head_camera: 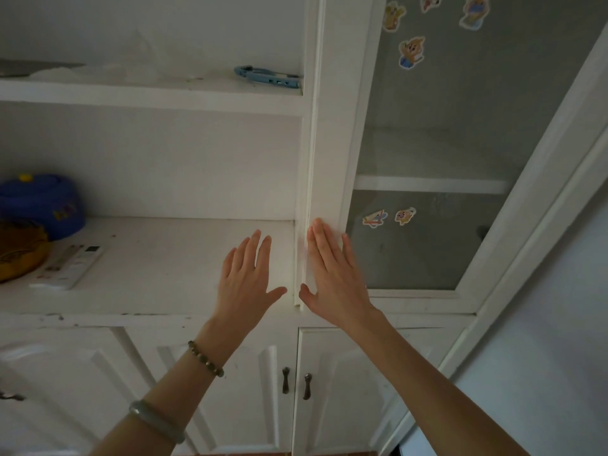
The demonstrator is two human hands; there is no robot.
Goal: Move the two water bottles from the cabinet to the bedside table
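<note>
No bottles in view; left hand point(245, 278) and right hand point(332, 274) flat, each grip spread wide, empty, at cabinet point(324, 126) shelf point(158, 274) right edge; likely nothing moved yet.

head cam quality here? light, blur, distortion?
Head view: dim, flat indoor light, no hard shadows; the white cabinet reads grey. Wide-angle lens bows and tilts the shelf edges and door frame. Left hand and right hand are fairly sharp; the frosted glass door veils the shelves behind it.
</note>
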